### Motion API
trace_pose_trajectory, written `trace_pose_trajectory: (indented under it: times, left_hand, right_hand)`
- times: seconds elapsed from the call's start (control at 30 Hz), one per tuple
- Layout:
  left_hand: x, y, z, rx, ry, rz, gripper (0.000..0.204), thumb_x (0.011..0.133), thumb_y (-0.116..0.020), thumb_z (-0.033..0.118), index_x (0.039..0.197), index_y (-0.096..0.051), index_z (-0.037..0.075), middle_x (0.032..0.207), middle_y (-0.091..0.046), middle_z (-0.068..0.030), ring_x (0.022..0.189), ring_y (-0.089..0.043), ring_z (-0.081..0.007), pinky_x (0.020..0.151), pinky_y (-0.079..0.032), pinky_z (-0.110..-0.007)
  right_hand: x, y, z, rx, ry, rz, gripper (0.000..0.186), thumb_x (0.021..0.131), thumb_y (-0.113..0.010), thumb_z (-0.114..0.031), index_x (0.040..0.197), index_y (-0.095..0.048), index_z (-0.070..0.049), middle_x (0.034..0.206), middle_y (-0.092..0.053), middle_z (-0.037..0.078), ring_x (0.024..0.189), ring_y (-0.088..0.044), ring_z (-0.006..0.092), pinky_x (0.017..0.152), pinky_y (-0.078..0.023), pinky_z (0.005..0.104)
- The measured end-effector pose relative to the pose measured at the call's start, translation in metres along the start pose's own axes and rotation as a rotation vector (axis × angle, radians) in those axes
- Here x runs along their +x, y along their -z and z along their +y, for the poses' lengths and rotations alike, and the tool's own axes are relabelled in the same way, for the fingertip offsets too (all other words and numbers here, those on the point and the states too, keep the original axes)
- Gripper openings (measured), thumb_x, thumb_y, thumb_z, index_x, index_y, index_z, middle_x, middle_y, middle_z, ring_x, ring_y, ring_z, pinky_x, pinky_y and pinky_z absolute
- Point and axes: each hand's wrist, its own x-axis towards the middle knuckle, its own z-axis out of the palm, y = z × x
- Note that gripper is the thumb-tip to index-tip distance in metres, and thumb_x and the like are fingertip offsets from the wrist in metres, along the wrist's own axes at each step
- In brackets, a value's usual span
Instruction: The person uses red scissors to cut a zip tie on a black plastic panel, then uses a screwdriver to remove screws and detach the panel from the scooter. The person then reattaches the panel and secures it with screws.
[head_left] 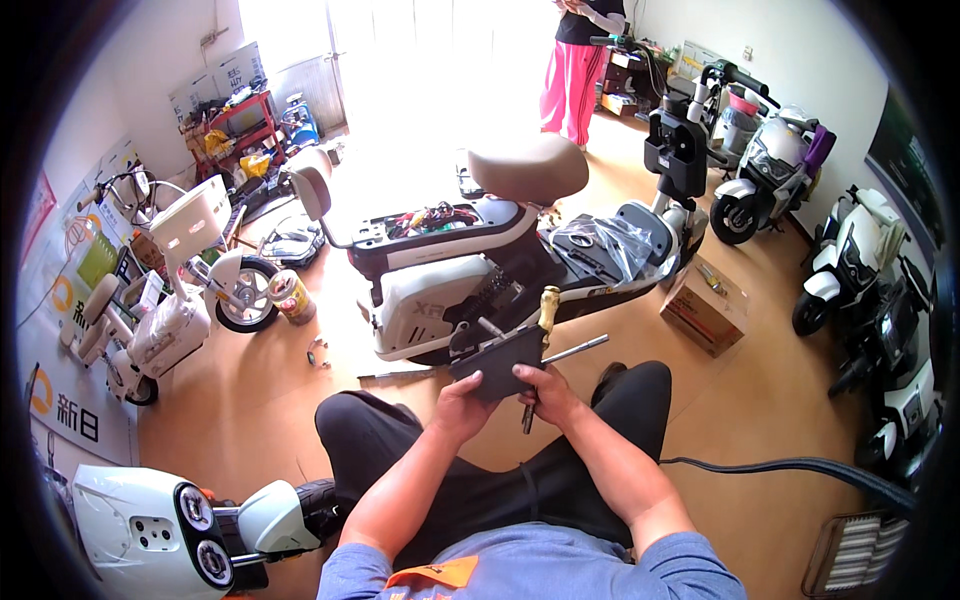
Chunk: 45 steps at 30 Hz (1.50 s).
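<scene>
Above my lap, my left hand [464, 402] is closed on the near left edge of a dark grey, shallow box-like part [497, 364], thumb on its face. My right hand [549, 394] grips the same part at its right edge. A screwdriver with a yellowish handle [548, 308] stands up beside the part's right side. From the right side a shiny metal rod [580, 347] sticks out, and a dark tool end [527, 419] hangs below my right fingers. Whether my right hand also holds these tools is unclear. Just beyond is a white and brown electric scooter [430, 305], its seat raised over exposed wiring.
A cardboard box [704, 308] with a small tool on top stands right of the scooter. Left are a tin can [291, 297] and a small white scooter [170, 325]. A white scooter front [140, 530] is at lower left. More scooters line the right wall. A person in pink trousers [572, 90] stands behind.
</scene>
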Motion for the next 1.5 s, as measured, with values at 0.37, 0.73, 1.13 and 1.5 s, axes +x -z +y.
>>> trace_pose_trajectory:
  times: [0.37, 0.73, 1.13, 1.5]
  left_hand:
    - [0.012, -0.015, 0.061, 0.161, 0.124, -0.061, 0.058, 0.081, -0.066, 0.014, 0.135, -0.058, -0.005, 0.135, -0.066, -0.0204, 0.127, -0.064, -0.0348, 0.116, -0.046, -0.049]
    - [0.002, -0.001, 0.078, -0.051, -0.091, -0.047, 0.052, 0.080, -0.068, 0.017, 0.129, -0.060, 0.002, 0.129, -0.068, -0.0176, 0.124, -0.064, -0.0358, 0.114, -0.047, -0.051]
    - [0.017, 0.019, 0.033, 0.450, 0.137, 0.303, 0.039, 0.085, -0.080, 0.010, 0.117, -0.058, 0.002, 0.108, -0.068, -0.0067, 0.099, -0.066, -0.0162, 0.093, -0.052, -0.032]
    - [0.047, 0.031, 0.050, 0.576, 0.289, 0.491, 0.049, 0.087, -0.084, 0.013, 0.119, -0.049, 0.001, 0.110, -0.065, -0.0097, 0.102, -0.065, -0.0159, 0.092, -0.052, -0.031]
  right_hand:
    - [-0.003, -0.006, 0.015, -0.165, 0.021, -0.195, 0.021, 0.097, -0.075, -0.026, 0.101, -0.061, -0.011, 0.079, -0.050, -0.006, 0.062, -0.045, 0.0048, 0.055, -0.036, 0.0235]
    - [0.037, 0.059, 0.021, -0.845, -0.429, 0.129, 0.047, 0.106, -0.056, -0.050, 0.088, -0.065, -0.008, 0.071, -0.054, 0.000, 0.064, -0.053, 0.0140, 0.060, -0.045, 0.0327]
    - [0.116, 0.189, 0.201, -2.018, -0.411, -0.037, 0.024, 0.099, -0.054, -0.019, 0.108, -0.074, -0.009, 0.115, -0.071, 0.014, 0.110, -0.070, 0.0314, 0.089, -0.058, 0.0463]
    - [0.115, 0.235, 0.300, -1.890, -0.334, 0.044, 0.018, 0.097, -0.051, -0.013, 0.108, -0.064, -0.007, 0.111, -0.061, 0.014, 0.108, -0.062, 0.0344, 0.091, -0.053, 0.0494]
